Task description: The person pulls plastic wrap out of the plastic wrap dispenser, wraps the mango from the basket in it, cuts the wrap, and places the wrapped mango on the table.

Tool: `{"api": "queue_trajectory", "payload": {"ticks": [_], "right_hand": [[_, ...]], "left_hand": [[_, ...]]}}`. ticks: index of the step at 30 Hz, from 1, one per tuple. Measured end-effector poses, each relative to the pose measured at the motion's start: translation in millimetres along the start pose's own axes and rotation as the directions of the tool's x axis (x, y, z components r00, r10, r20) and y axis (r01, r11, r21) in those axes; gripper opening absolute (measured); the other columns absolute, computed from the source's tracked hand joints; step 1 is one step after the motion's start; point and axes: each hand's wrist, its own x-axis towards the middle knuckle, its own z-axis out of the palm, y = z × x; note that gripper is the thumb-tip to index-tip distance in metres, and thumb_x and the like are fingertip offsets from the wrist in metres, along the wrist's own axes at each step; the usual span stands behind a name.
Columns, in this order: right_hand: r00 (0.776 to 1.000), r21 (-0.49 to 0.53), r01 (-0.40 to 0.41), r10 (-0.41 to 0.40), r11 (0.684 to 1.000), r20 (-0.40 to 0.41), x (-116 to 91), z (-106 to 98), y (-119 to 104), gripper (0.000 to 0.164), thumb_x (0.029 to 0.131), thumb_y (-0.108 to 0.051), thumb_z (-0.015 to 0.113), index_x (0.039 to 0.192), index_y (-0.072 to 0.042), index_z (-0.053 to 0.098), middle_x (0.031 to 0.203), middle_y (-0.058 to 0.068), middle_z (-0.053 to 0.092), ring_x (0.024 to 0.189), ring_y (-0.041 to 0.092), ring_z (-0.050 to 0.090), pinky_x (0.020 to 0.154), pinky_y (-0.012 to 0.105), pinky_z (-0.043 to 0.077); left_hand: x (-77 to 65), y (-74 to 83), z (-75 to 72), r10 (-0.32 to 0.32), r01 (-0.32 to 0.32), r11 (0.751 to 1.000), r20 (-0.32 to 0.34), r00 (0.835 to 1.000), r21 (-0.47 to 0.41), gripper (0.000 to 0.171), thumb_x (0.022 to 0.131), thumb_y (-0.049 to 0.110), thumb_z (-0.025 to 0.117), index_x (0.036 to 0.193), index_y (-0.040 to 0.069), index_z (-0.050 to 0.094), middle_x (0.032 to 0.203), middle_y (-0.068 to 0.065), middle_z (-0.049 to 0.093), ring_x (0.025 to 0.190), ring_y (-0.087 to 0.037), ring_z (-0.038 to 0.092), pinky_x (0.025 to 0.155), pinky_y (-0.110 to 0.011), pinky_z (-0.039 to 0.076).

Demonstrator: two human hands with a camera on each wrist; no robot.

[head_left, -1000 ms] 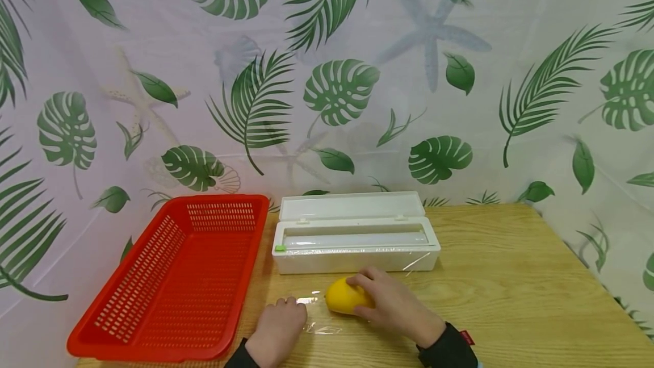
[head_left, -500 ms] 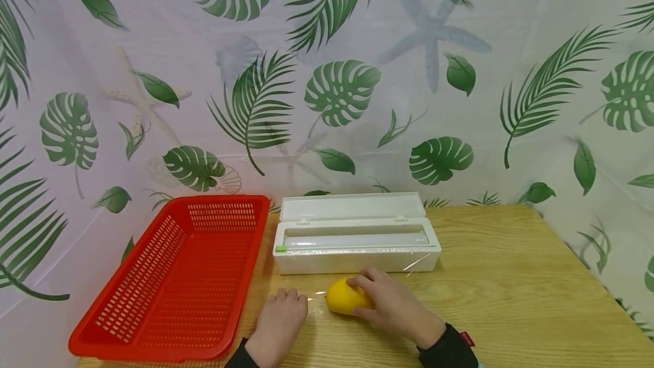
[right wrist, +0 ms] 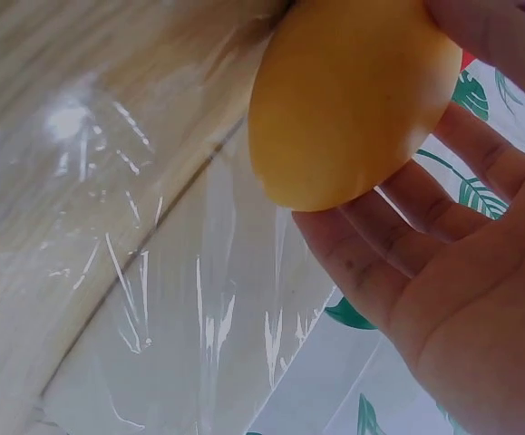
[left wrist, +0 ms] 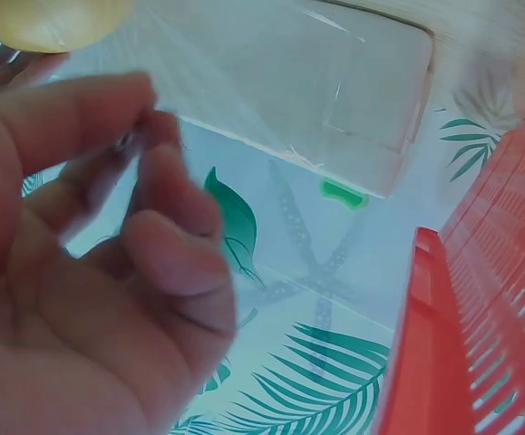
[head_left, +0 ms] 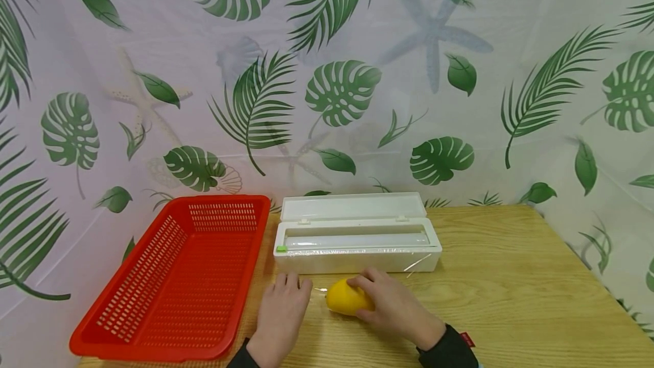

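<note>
In the head view my right hand (head_left: 390, 304) grips a yellow mango (head_left: 348, 297) that lies on the table in front of the white cling film dispenser (head_left: 357, 261). The right wrist view shows thumb and fingers about the mango (right wrist: 348, 109), and clear cling film (right wrist: 212, 308) stretches beside it, shiny and creased. To the left of the fruit is my left hand (head_left: 282, 317), knuckles up. Its thumb and forefinger meet in a pinch in the left wrist view, where the film (left wrist: 221, 68) runs out from the fingertips toward the dispenser.
A red plastic basket (head_left: 232, 305) with slotted walls stands at the left, close to my left hand. The dispenser's lid (head_left: 352, 207) is up, with a film roll (head_left: 357, 240) inside and a green slider (head_left: 281, 249) at its left end. A leaf-patterned sheet (head_left: 327, 146) hangs behind the wooden table (head_left: 511, 294).
My left hand has moved slightly forward, toward the dispenser, and the shiny film patch beside the mango shows less. The right hand and the mango have stayed in place.
</note>
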Motion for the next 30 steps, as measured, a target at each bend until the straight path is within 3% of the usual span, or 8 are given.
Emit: {"api": "queue_trajectory", "payload": {"ticks": [5,12,17,20,24,30], "right_hand": [[1.0,-0.002,-0.005,0.005,1.0,-0.001,-0.1,0.4,0.4,0.047,0.073,-0.025,0.076,0.114,-0.011,0.059,0.102,0.004,0.053,0.084,0.015,0.05,0.077,0.039,0.052],[1.0,0.0,-0.008,0.008,1.0,-0.019,0.0,0.2,-0.1,0.046,0.072,-0.026,0.076,0.113,-0.011,0.06,0.101,0.003,0.053,0.082,0.014,0.048,0.074,0.037,0.051],[1.0,-0.015,-0.002,0.001,1.0,-0.027,0.3,0.7,-0.8,0.045,0.072,-0.026,0.077,0.113,-0.012,0.061,0.101,0.004,0.054,0.083,0.015,0.049,0.073,0.038,0.052],[1.0,-0.022,0.004,-0.004,1.0,-0.031,0.2,1.4,-0.6,0.045,0.072,-0.026,0.077,0.113,-0.013,0.061,0.101,0.004,0.055,0.083,0.016,0.05,0.073,0.038,0.052],[0.999,-0.017,0.012,-0.013,1.0,-0.045,0.2,2.4,0.2,0.045,0.071,-0.025,0.077,0.111,-0.013,0.062,0.099,0.002,0.055,0.082,0.015,0.05,0.072,0.037,0.052],[0.998,-0.025,0.026,-0.027,0.999,-0.057,1.4,3.1,0.6,0.044,0.07,-0.024,0.078,0.109,-0.013,0.063,0.097,0.001,0.055,0.082,0.014,0.05,0.072,0.036,0.052]], "left_hand": [[4.6,2.6,-4.9,0.081,-0.083,0.995,-0.061,0.995,-0.047,0.024,0.071,0.001,0.071,0.088,0.013,0.059,0.082,-0.005,0.046,0.074,-0.021,0.042,0.055,-0.028,0.04],[12.9,11.2,-5.3,0.179,-0.196,0.97,-0.121,0.976,-0.145,0.025,0.075,0.0,0.069,0.093,0.015,0.06,0.091,-0.006,0.047,0.077,-0.02,0.041,0.059,-0.027,0.044],[18.9,20.1,-5.0,0.205,-0.218,0.941,-0.078,0.976,-0.259,0.025,0.077,0.001,0.068,0.096,0.014,0.059,0.096,-0.007,0.048,0.076,-0.017,0.044,0.055,-0.022,0.047],[20.6,24.6,-4.8,0.213,-0.213,0.936,-0.03,0.977,-0.279,0.027,0.077,0.002,0.069,0.099,0.013,0.058,0.099,-0.006,0.052,0.076,-0.016,0.051,0.055,-0.023,0.051],[21.9,28.1,-4.7,0.224,-0.204,0.933,0.035,0.974,-0.295,0.028,0.079,0.003,0.067,0.103,0.012,0.056,0.092,-0.003,0.053,0.064,-0.011,0.051,0.049,-0.021,0.049],[24.8,29.0,-2.9,0.227,-0.202,0.92,0.038,0.973,-0.335,0.03,0.08,0.001,0.065,0.107,0.012,0.057,0.088,-0.002,0.052,0.067,-0.009,0.047,0.05,-0.019,0.047]]}}
